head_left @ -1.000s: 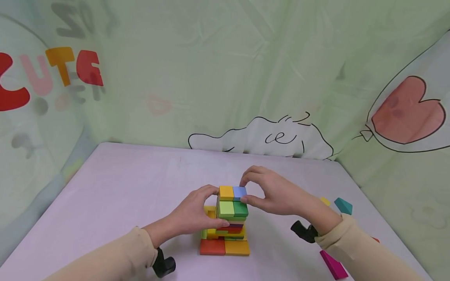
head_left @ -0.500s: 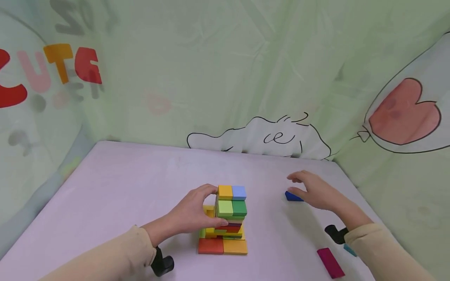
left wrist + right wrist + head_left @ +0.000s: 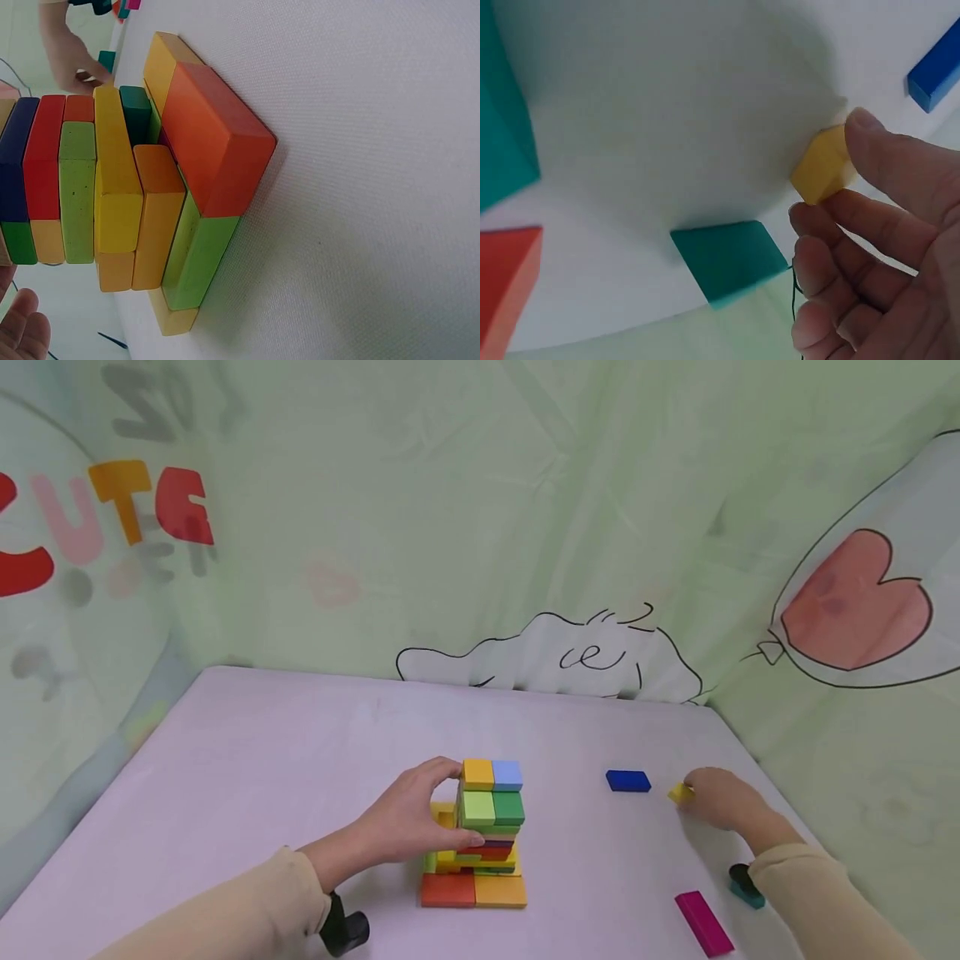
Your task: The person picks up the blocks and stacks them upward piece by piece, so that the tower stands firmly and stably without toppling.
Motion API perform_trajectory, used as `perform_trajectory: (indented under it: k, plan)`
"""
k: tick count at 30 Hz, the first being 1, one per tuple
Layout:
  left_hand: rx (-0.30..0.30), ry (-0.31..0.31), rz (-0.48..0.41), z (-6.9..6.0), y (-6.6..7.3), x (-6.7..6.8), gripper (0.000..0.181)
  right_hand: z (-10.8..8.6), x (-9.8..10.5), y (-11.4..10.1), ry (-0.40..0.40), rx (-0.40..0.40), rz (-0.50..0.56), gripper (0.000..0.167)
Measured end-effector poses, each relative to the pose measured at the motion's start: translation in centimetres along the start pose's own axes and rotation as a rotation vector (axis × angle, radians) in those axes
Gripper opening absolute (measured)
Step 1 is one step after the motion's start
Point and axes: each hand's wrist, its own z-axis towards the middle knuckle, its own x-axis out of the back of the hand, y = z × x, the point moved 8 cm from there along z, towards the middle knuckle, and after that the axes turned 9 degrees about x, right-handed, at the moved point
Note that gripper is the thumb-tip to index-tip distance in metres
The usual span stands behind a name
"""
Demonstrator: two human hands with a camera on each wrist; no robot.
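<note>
A tower of coloured wooden blocks (image 3: 480, 890) stands mid-table, with a yellow and a light blue block side by side on top. My left hand (image 3: 408, 814) grips its left side, thumb across the front and fingers up near the top; some fingertips are hidden behind it. In the left wrist view the tower's lower layers (image 3: 217, 142) appear sideways, wider at the base. Over at the right, my right hand (image 3: 723, 800) pinches a small yellow block (image 3: 825, 163) between thumb and index finger, low over the table. The other fingers are loosely curled.
Loose blocks lie on the right: a dark blue one (image 3: 628, 781), a magenta one (image 3: 704, 924) and a teal one (image 3: 747, 893) partly under the right wrist camera. The right wrist view also has a red-orange block (image 3: 506, 281) and another teal block (image 3: 731, 259). Printed curtains border the table.
My right hand has left the tower's top and moved right, past the dark blue block, and taken hold of the small yellow block. My left hand stays on the tower.
</note>
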Motion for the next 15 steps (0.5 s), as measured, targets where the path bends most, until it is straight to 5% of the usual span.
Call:
perform_trajectory:
  k: [7,15]
  plan:
    - [0.012,-0.008,-0.005,-0.1,0.0,-0.1,0.071,-0.7,-1.2,-1.3,0.026,0.046,0.104,0.04]
    - [0.008,0.0,-0.001,-0.1,0.1,0.0,0.07,-2.2,-1.9,-6.6,-0.001,0.121,0.204,0.033]
